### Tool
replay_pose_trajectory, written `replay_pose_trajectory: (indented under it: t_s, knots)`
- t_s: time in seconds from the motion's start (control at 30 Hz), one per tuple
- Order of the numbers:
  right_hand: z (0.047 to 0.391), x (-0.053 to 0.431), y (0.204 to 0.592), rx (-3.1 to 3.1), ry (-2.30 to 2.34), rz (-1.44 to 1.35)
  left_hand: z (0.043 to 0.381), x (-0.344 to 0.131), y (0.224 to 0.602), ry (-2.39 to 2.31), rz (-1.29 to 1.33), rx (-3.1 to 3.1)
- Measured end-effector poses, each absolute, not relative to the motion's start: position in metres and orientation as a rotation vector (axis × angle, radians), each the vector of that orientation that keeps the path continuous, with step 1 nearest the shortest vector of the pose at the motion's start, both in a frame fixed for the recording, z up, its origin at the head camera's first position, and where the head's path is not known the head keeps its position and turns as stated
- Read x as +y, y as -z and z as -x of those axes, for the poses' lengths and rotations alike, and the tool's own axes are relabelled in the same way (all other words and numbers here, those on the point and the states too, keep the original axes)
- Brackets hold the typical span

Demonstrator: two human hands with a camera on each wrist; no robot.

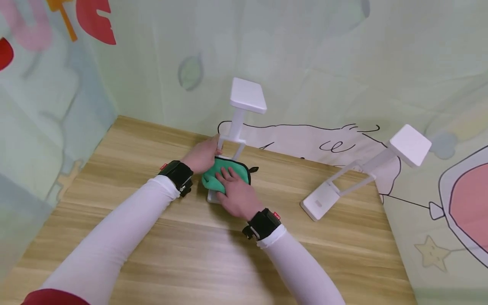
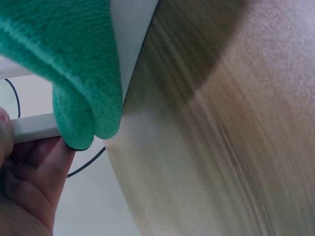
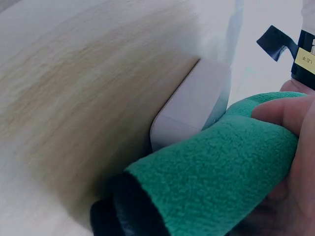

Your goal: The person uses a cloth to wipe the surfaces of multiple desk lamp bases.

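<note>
A white desk lamp (image 1: 248,95) stands near the table's back edge, its head raised on a two-bar arm. My left hand (image 1: 202,154) grips one bar of that arm; in the left wrist view, thumb and fingers (image 2: 34,182) are round the white bar. Over the lamp's base lies a green cloth (image 1: 215,180) with a dark edge and a small black loop. My right hand (image 1: 242,197) holds this cloth against the base, fingers spread on top. In the right wrist view, the thumb presses into the cloth, and the white base (image 3: 192,108) shows beyond it.
A second white lamp (image 1: 322,201) stands on the right side of the wooden table (image 1: 171,262), its head (image 1: 409,144) near the right edge. A printed curtain (image 1: 305,63) hangs behind the table and along its sides. A dark cable (image 2: 87,164) shows beyond the table edge.
</note>
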State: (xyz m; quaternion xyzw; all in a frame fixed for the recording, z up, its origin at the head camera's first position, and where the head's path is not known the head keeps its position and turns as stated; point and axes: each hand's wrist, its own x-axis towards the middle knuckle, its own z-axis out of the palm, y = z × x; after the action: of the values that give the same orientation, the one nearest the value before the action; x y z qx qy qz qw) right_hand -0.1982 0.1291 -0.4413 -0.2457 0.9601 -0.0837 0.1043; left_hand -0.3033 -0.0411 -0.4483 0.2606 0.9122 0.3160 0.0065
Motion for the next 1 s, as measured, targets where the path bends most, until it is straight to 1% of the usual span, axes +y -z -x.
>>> replay_pose_trajectory:
  t_s: [0.2,0.5,0.77,1.0]
  knots:
    - [0.19,0.135,0.438,2.853,0.181,0.702,0.302,-0.041,0.446,-0.942,-0.793,2.861]
    - [0.169,0.142,0.437,2.864,0.057,0.787,0.296,-0.042,0.444,-0.957,-0.769,2.868]
    - [0.143,0.135,0.433,2.858,-0.065,0.921,0.295,-0.043,0.447,-0.954,-0.769,2.888]
    - [0.139,0.123,0.435,2.837,-0.091,1.069,0.294,-0.044,0.447,-0.931,-0.781,2.9]
